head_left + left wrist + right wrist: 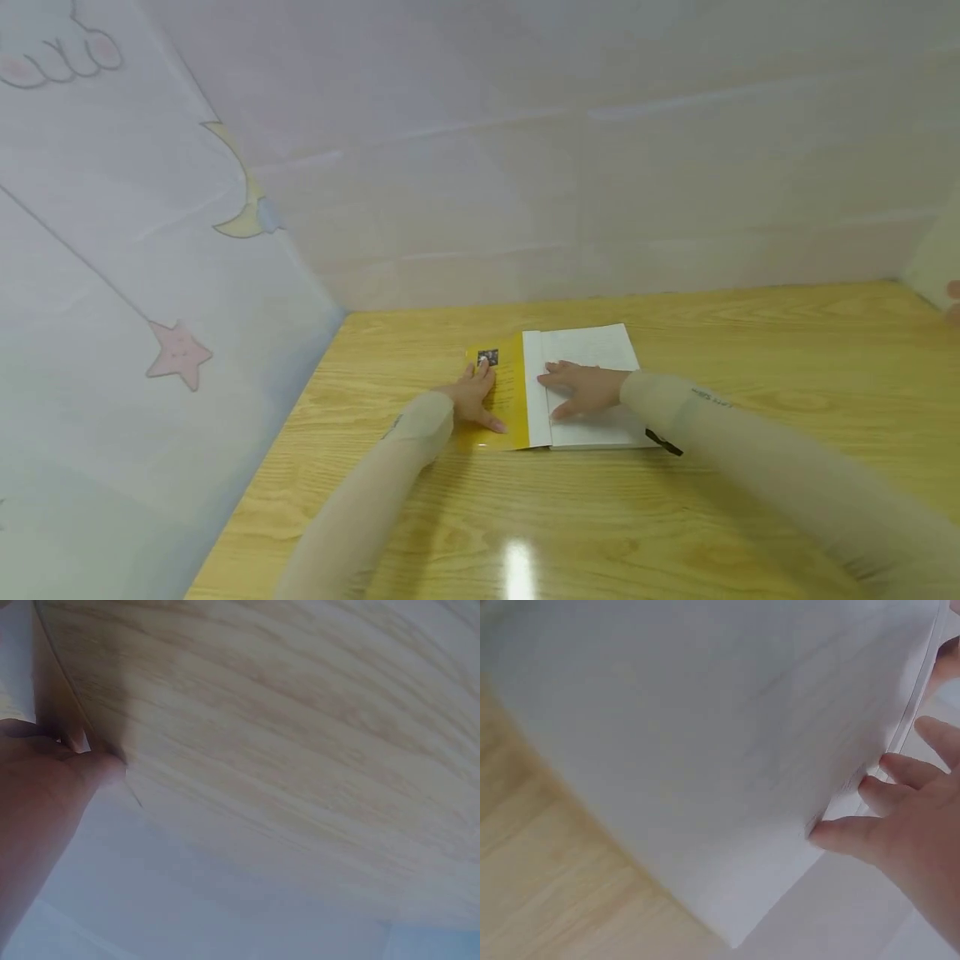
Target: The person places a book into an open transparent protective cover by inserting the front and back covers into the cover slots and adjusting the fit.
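An opened book lies on the wooden table, its white page (592, 346) on the right and a yellow cover flap (513, 375) folded out to the left. Between the two runs a white strip (536, 408). My left hand (472, 397) rests on the yellow flap with fingers spread, just below a small dark picture (487, 357). In the left wrist view its fingertips are at the flap's edge. Over the page, my right hand (585, 389) points left with fingers apart. The right wrist view shows its fingertips (825, 832) touching the paper near the fold.
The wooden table (787, 358) extends to both sides of the book. Behind it rises a pale wall (600, 183), and the left wall carries a pink star (180, 354) and a yellow moon (243, 221). A dark strip (663, 442) hangs below the right sleeve.
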`<state>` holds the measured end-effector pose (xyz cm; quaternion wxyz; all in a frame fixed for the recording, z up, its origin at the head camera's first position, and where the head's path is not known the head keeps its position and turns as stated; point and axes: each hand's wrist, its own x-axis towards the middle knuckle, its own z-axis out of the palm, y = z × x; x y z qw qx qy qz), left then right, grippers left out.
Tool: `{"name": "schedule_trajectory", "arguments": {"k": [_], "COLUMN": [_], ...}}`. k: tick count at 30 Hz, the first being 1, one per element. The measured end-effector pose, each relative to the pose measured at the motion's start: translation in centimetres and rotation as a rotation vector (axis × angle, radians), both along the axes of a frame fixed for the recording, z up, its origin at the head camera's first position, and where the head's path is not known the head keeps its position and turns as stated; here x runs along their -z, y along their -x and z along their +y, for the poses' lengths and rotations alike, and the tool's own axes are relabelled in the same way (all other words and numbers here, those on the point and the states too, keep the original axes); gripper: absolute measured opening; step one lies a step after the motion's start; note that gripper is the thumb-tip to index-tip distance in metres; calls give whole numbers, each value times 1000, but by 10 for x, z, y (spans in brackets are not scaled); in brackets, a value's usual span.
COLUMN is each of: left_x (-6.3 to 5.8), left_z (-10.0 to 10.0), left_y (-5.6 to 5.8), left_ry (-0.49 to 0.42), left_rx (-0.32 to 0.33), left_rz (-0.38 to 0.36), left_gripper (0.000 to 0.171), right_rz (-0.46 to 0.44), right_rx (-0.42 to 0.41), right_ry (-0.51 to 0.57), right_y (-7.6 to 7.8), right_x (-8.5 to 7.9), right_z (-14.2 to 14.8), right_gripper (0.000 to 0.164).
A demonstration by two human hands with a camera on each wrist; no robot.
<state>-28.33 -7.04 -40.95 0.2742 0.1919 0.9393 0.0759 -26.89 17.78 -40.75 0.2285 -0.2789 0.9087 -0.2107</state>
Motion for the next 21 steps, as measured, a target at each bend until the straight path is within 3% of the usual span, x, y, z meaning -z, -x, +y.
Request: {"name": "schedule_trajectory", "arguments": {"k": [3, 6, 13, 17, 21], "left_x": [-3, -7, -14, -12, -13], "left_z": [1, 2, 2, 2, 3], "left_y": [-1, -4, -9, -7, -7], "left_ry": [1, 0, 11, 5, 2], "left_rx": [-4, -3, 1, 0, 10], "left_rz": [2, 0, 7, 1, -5], "left_gripper": [114, 113, 111, 111, 109], "right_rz": [19, 92, 267, 265, 182], "right_rx": [41, 102, 327, 457, 535], "right_ry": [79, 136, 172, 165, 192], "right_y": [0, -1, 0, -3, -3], "right_x": [-3, 0, 3, -3, -2], "right_z": [10, 23, 49, 56, 63], "right_gripper": [68, 62, 57, 60, 65]}}
